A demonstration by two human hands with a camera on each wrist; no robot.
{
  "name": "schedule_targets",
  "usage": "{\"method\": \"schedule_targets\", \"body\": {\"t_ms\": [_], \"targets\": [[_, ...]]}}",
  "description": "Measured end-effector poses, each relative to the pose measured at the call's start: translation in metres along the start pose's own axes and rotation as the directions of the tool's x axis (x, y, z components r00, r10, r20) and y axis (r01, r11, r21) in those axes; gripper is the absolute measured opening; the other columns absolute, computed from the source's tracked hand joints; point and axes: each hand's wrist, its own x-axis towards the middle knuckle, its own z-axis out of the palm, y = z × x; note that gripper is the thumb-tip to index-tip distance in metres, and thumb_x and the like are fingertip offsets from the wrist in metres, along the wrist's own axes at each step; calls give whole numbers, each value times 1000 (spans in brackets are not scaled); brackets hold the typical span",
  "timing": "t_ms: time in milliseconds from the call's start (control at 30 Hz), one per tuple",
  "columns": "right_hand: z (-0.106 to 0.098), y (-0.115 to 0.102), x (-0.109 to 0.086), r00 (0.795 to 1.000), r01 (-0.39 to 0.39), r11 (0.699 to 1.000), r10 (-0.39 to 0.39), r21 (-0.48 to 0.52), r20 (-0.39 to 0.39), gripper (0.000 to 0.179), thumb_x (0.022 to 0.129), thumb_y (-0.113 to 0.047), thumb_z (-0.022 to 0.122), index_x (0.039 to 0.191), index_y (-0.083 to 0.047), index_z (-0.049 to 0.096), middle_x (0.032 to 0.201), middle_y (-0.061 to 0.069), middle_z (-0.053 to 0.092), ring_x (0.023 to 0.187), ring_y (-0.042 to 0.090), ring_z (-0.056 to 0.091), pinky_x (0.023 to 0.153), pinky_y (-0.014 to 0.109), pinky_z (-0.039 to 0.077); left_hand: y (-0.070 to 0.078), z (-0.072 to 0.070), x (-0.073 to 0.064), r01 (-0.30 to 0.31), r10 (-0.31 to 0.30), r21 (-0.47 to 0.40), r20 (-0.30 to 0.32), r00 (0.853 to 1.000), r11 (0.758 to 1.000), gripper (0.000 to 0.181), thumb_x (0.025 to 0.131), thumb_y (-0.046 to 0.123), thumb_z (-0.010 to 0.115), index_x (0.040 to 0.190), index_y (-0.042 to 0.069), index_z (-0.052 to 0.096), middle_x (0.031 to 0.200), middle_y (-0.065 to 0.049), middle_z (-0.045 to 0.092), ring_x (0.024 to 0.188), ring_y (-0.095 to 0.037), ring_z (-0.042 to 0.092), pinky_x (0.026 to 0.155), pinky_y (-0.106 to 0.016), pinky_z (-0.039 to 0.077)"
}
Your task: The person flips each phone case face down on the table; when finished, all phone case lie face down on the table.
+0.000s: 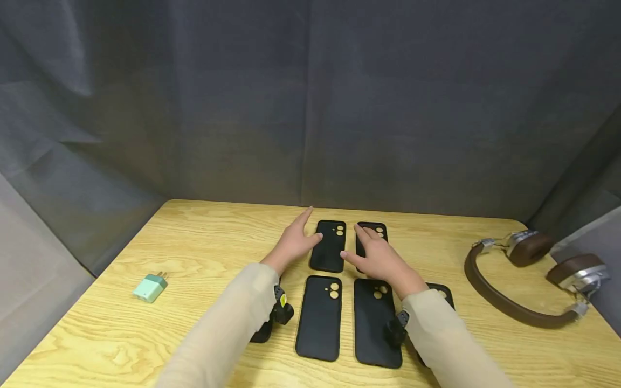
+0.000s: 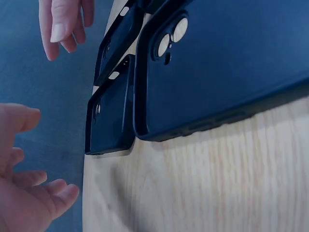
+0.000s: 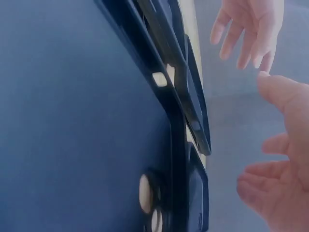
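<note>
Several black phone cases lie in two rows on the wooden table. My left hand [image 1: 293, 240], fingers spread, hovers at the left side of the back-left phone case [image 1: 329, 250]; its thumb overlaps the case in the head view. My right hand [image 1: 380, 258], palm down with fingers extended, is over the back-right phone case [image 1: 371, 229] and hides much of it. Neither hand holds anything. In front lie the middle-left phone case [image 1: 319, 318] and middle-right phone case [image 1: 375, 328]. My sleeves partly cover the outer-left phone case [image 1: 262, 332] and outer-right phone case [image 1: 448, 296].
A mint-green plug adapter [image 1: 150, 287] with metal prongs lies at the left of the table [image 1: 204, 237]. Brown and silver headphones [image 1: 514, 307] lie at the right. A dark grey curtain [image 1: 310, 108] hangs behind the table's back edge.
</note>
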Motion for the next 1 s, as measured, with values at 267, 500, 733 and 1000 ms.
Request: {"method": "schedule_targets", "body": {"t_ms": [267, 500, 733, 1000], "targets": [[8, -4, 7, 999, -17, 998, 15, 53, 36, 78, 91, -42, 54, 145, 3, 21, 143, 30, 29, 132, 43, 28, 105, 54, 27, -2, 8, 10, 112, -114, -155, -8, 993, 982, 62, 90, 16, 59, 145, 14, 31, 146, -15, 34, 128, -37, 39, 101, -45, 38], [18, -12, 12, 995, -88, 985, 81, 145, 53, 77, 88, -32, 63, 146, -1, 23, 145, 26, 29, 134, 40, 27, 106, 53, 27, -7, 16, 15, 126, -128, -237, 6, 992, 963, 60, 88, 4, 59, 143, 12, 36, 144, -17, 37, 124, -36, 44, 95, -41, 44], [32, -18, 16, 994, -103, 983, 97, 153, 43, 74, 85, -25, 67, 143, 0, 29, 141, 26, 36, 131, 40, 33, 104, 52, 31, -16, 27, 17, 154, -164, -304, -6, 986, 940, 63, 84, -7, 57, 142, 11, 38, 142, -18, 38, 123, -35, 46, 94, -40, 44], [41, -20, 21, 993, -117, 985, 115, 128, 25, 69, 82, -16, 70, 139, 3, 36, 109, 17, 57, 102, 30, 53, 88, 42, 44, -25, 33, 18, 154, -175, -362, -26, 984, 919, 64, 80, -16, 52, 140, 5, 40, 140, -21, 40, 121, -35, 48, 92, -39, 46]]}}
